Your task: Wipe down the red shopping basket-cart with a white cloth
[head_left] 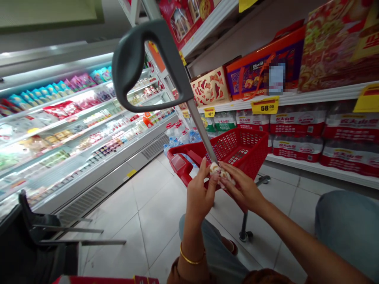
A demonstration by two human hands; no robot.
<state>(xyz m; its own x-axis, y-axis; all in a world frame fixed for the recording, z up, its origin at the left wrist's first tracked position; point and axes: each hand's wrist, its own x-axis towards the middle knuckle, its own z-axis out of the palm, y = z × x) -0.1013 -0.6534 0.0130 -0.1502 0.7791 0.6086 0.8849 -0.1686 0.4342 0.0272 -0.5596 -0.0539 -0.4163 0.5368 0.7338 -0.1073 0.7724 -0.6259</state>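
My left hand (201,190) and my right hand (243,184) meet in front of the red shopping basket cart (251,148). Between their fingers is a small white bundle (215,169) with tan and reddish markings; its exact kind is unclear, and fingers cover part of it. Both hands are closed on it. Right behind the bundle comes the lower end of a metal pole (204,130), which rises up and left to a grey loop handle (118,75). Whether the bundle touches the pole, I cannot tell. The visible inside of the cart shows its perforated red walls.
Shelves on the right hold gift boxes (211,87) above red-wrapped bottle packs (297,148). A long refrigerated display (97,154) runs along the left. A black chair (38,232) stands at lower left. Cart wheels (245,236) rest on the tiled floor (156,201) by my knees.
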